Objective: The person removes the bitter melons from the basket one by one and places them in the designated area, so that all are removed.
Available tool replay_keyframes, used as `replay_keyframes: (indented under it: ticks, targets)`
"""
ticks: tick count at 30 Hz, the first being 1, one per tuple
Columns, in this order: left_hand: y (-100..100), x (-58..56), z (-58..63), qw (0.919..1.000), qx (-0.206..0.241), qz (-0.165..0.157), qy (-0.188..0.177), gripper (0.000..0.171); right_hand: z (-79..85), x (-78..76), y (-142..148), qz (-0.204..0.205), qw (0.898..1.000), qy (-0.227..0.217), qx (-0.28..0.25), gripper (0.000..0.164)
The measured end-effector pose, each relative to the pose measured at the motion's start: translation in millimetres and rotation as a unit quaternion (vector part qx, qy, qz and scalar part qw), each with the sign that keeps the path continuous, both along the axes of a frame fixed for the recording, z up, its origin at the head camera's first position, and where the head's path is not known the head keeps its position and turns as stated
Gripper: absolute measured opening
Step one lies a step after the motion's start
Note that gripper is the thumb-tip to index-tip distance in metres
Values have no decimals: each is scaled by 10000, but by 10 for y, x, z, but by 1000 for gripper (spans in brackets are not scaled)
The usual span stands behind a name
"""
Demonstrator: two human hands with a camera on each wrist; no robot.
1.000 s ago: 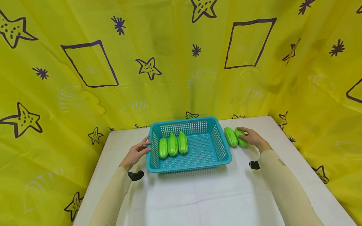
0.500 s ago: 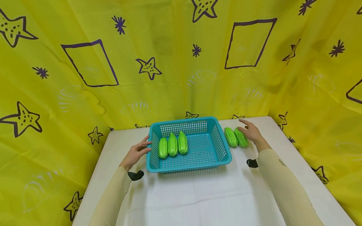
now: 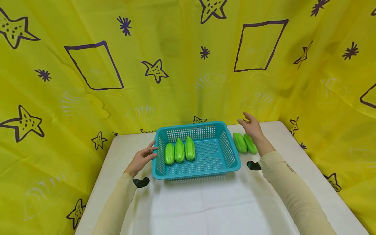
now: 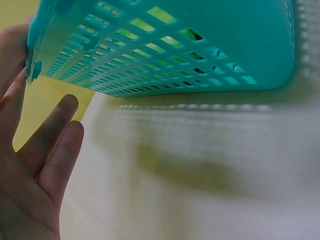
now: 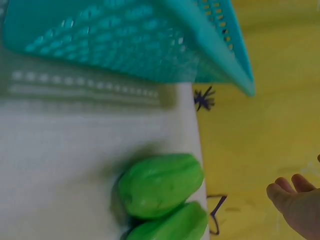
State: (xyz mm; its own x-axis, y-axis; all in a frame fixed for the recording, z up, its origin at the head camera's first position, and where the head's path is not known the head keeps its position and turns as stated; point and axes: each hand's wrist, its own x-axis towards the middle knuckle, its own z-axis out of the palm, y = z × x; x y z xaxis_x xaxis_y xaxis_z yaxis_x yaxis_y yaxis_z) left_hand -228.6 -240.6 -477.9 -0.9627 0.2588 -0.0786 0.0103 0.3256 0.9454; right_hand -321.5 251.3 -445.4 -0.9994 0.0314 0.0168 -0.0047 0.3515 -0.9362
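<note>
A turquoise plastic basket [image 3: 196, 175] sits on the table with three long, ridged green fruits [image 3: 179, 150] lying side by side in its left half; they look like green papayas. Two more of this kind, a nearer fruit [image 3: 240, 143] and a farther fruit [image 3: 250, 143], lie side by side right of the basket. My left hand [image 3: 142, 160] rests against the basket's left rim, fingers spread and relaxed. In the air over the two loose fruits, my right hand [image 3: 253, 127] holds nothing. Its fingers [image 5: 282, 192] are apart from the fruits in the right wrist view.
The white tabletop [image 3: 202, 209] extends in front of the basket. A yellow curtain [image 3: 176, 98] with starfish drawings rises behind and on both sides. Dark devices [image 3: 142, 182] are worn at both wrists.
My right hand was over the farther loose fruit, its fingers at that fruit; it has since lifted off and moved left and away. The left hand, basket and fruits stay put.
</note>
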Motion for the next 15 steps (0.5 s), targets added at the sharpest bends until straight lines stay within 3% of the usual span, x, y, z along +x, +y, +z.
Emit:
replay_keyframes:
  ticks: [5, 15]
  targets:
    - [1, -1, 6, 10000, 16, -21, 32, 47, 96, 28, -158, 41, 9999, -33, -107, 71]
    - [1, 4, 3, 10000, -14, -18, 36, 47, 128, 94, -399, 885, 9946, -305, 452, 75]
